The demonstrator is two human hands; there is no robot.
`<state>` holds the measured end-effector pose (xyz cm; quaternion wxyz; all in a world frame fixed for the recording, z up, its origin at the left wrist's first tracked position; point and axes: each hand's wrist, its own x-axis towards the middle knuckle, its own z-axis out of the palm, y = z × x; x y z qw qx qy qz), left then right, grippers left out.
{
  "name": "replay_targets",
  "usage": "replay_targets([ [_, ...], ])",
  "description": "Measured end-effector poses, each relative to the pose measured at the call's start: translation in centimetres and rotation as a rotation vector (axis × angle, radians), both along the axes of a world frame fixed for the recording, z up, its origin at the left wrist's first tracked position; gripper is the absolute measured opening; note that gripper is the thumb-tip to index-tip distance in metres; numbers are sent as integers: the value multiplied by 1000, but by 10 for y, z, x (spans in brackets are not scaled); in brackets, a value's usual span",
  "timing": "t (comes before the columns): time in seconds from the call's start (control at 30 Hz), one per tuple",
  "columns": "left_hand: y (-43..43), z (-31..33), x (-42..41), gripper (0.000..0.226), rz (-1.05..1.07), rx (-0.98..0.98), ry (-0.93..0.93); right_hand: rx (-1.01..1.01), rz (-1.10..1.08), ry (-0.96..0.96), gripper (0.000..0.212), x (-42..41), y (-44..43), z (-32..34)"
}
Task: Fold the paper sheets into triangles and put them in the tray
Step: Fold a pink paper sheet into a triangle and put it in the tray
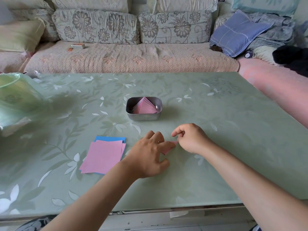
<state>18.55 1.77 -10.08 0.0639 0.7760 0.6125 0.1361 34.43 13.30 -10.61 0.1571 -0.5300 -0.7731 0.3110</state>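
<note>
Green table (216,130): pink sheet (168,150) under left hand (148,155), right hand (190,139) pinching corner.

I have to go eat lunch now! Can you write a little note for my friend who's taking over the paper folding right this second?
Left hand: open, fingers pressing a pink sheet onto the table.
Right hand: pinches that sheet's corner; most of the sheet is hidden under the hands.
Tray: mid-table beyond the hands, holding a pile of pink folded triangles.
Stack of flat sheets, pink on top and blue beneath, lies left of the left hand.
Done: the triangles in the tray.
Left: finish this fold, put it in the tray, then fold the stack.
</note>
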Motion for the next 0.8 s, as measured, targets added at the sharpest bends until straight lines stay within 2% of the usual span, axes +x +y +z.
replay_targets([
  [0.17, 4, 0, 0, 52, 22, -30, -18, 26, 41, 19, 34, 3, -5, 1],
  [0.3, 5, 1, 0, 50, 21, -61, -40, 8, 69, 56, 19, 7, -6, -1],
  [0.5, -2, 4, -7, 42, -12, -62, -161, 17, 52, 46, 19, 3, -4, 0],
  [0.8, -15, 7, -16, 36, -50, -93, -217, 23, 53, 48, 19, 2, -5, -2],
])
